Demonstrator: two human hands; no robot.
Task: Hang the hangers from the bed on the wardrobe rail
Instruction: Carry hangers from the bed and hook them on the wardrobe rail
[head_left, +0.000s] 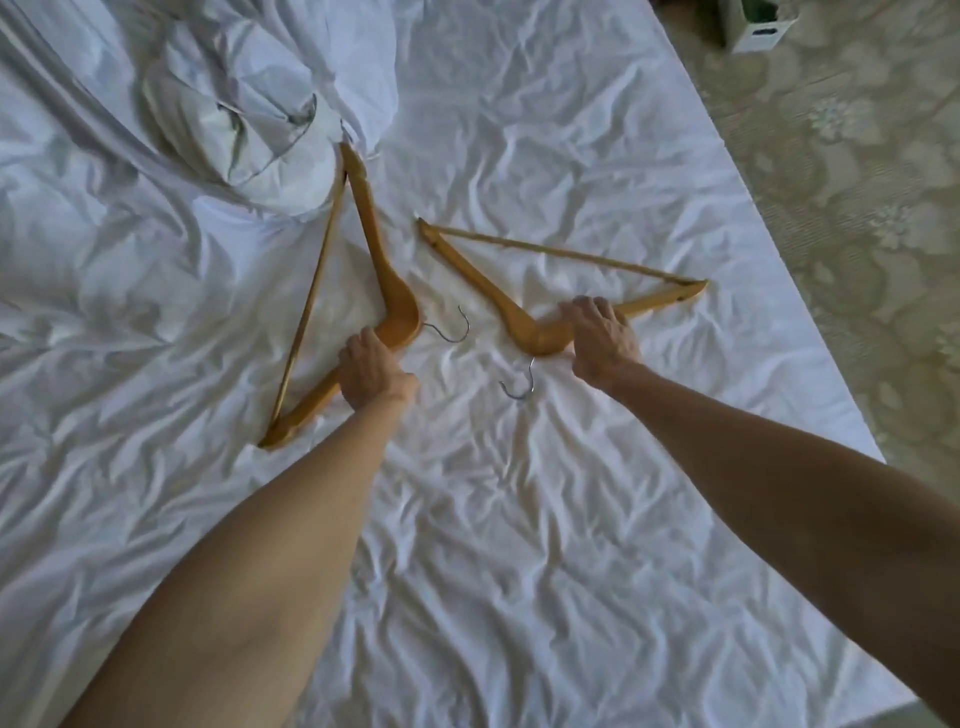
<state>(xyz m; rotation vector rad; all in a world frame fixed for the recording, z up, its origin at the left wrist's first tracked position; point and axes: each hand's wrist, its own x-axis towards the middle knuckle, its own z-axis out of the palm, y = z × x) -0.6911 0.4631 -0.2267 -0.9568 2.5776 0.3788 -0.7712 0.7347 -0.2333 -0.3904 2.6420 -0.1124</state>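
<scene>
Head view, looking down on a bed covered by a wrinkled white sheet (519, 519). I see two light-brown wooden hangers with thin crossbars and bent metal hooks lying flat on the sheet, near the centre of the frame and just apart from each other.

Left-hand wooden hanger (387, 291): it runs from centre-left of the frame up toward the upper middle, where its far tip touches a bunched white duvet (249, 119). Its metal hook (453, 330) points right, resting on the sheet. My left hand (371, 371) is curled over the nearer shoulder arm just below the neck, grasping the wood.

Right-hand wooden hanger (483, 283): it spreads across the centre-right of the frame, with its crossbar on the far side. Its metal hook (519, 387) points toward the bottom of the frame. My right hand (602, 338) grips the right shoulder arm next to the neck, fingers wrapped over the top edge and thumb at the near edge.

Both hangers lie on the sheet. I see both forearms bare, reaching in from the bottom of the frame.

Right edge and upper right: pale patterned carpet (857, 182) beside the bed, with a white box (763, 26) standing on it at the top edge.
</scene>
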